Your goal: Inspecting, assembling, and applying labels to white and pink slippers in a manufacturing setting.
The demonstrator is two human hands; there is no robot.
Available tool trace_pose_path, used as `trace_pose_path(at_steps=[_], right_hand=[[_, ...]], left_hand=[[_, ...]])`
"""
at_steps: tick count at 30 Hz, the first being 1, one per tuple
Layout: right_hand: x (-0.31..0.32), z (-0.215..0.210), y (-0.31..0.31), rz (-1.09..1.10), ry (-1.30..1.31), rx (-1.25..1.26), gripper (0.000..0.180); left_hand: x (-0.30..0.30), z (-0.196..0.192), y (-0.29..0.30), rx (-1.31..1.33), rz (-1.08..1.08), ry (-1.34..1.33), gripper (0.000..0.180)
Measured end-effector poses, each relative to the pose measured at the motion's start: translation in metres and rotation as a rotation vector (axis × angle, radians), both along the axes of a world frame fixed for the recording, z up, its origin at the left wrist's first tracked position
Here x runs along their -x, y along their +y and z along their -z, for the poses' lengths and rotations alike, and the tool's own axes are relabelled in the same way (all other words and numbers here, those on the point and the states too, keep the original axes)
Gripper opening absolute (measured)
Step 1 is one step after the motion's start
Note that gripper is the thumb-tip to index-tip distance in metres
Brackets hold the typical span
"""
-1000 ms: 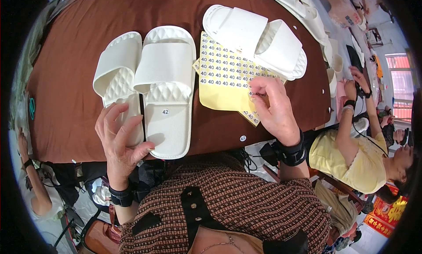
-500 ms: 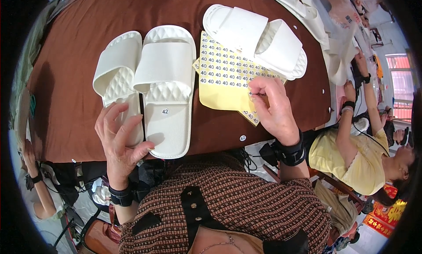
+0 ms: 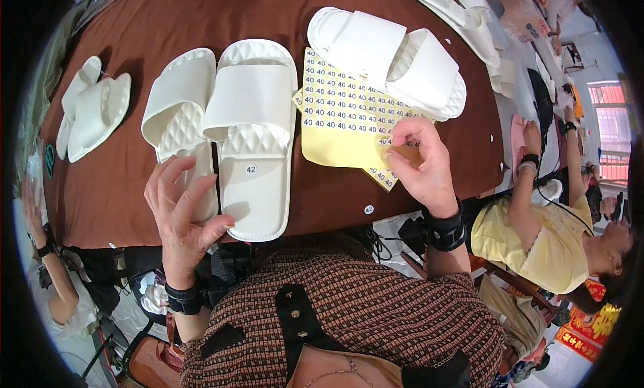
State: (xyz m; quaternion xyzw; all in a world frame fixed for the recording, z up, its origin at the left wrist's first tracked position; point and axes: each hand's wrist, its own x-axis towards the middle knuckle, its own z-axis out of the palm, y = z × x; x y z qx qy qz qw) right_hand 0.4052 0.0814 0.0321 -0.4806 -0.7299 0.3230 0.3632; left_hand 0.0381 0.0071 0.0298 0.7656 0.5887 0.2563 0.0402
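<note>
Two white slippers lie side by side, toes pointing away: a left slipper [image 3: 176,96] and a right slipper [image 3: 249,96]. A small round label [image 3: 250,170] sits on the right one's insole. Over the left slipper's heel, my left hand [image 3: 181,217] rests with fingers curved and spread, its thumb by the right slipper's heel. My right hand [image 3: 428,173] is pinched above the lower right part of a yellow sticker sheet [image 3: 335,146]; what is between the fingertips is too small to make out. Another pair of white slippers [image 3: 379,45], nested together, covers the sheet's upper edge.
A smaller-looking white slipper pair [image 3: 97,113] lies on the brown cloth [image 3: 335,193] at the left. Further white slippers [image 3: 463,19] are at the far right edge. A loose round label [image 3: 369,210] lies near the front edge. A person in yellow [image 3: 537,247] works at the right.
A white slipper pair now lies at the left, and the person's hand there has drawn back. My right hand has shifted slightly right; my left hand stays put.
</note>
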Motion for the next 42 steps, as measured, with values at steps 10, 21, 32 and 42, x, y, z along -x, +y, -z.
trace_pose_path(at_steps=[10, 21, 32, 42], right_hand=[[0.006, -0.008, 0.0, 0.053, -0.047, -0.032, 0.028], [0.01, -0.009, 0.0, 0.047, -0.282, -0.22, 0.029], [0.014, -0.009, -0.005, 0.127, -0.199, -0.249, 0.025], [0.069, -0.071, -0.015, -0.142, 0.105, -0.058, 0.02]], left_hand=[[-0.003, -0.002, 0.001, -0.051, 0.012, -0.031, 0.063], [-0.003, -0.002, 0.001, -0.075, 0.024, 0.013, 0.063], [-0.004, -0.004, 0.002, -0.079, 0.006, -0.034, 0.059], [0.004, 0.004, -0.008, -0.147, -0.075, -0.364, 0.025]])
